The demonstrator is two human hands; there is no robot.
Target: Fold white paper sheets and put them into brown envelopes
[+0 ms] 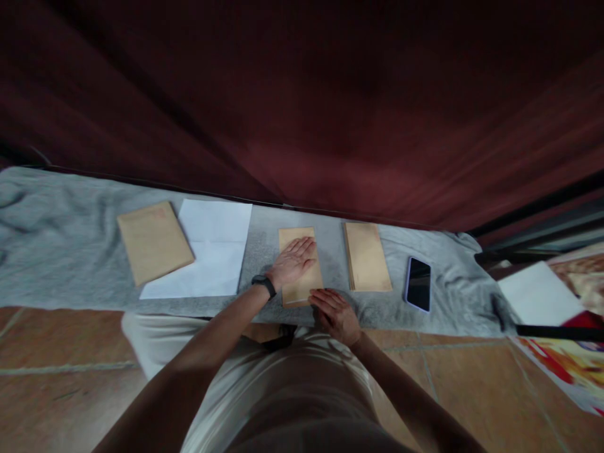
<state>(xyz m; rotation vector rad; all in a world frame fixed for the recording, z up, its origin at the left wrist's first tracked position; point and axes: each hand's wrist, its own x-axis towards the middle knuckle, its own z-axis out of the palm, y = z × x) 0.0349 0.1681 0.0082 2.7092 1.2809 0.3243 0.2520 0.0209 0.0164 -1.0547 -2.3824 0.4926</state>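
The envelope (300, 267) lay near the cloth's (56, 251) front edge, its long axis running front to back. It was pressed flat under the spread left hand (295, 260); the right hand (336, 313), fingers together, touched its near right corner.

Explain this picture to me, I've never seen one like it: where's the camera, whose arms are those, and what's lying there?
The camera sits on a person's head and looks down, so the two arms are their own. The left hand lies flat on a brown envelope on a grey cloth. The right hand rests at that envelope's near edge. Neither hand grips anything. To the left lie a white sheet and another brown envelope. To the right lie a stack of envelopes and a phone. A dark red curtain hangs behind.
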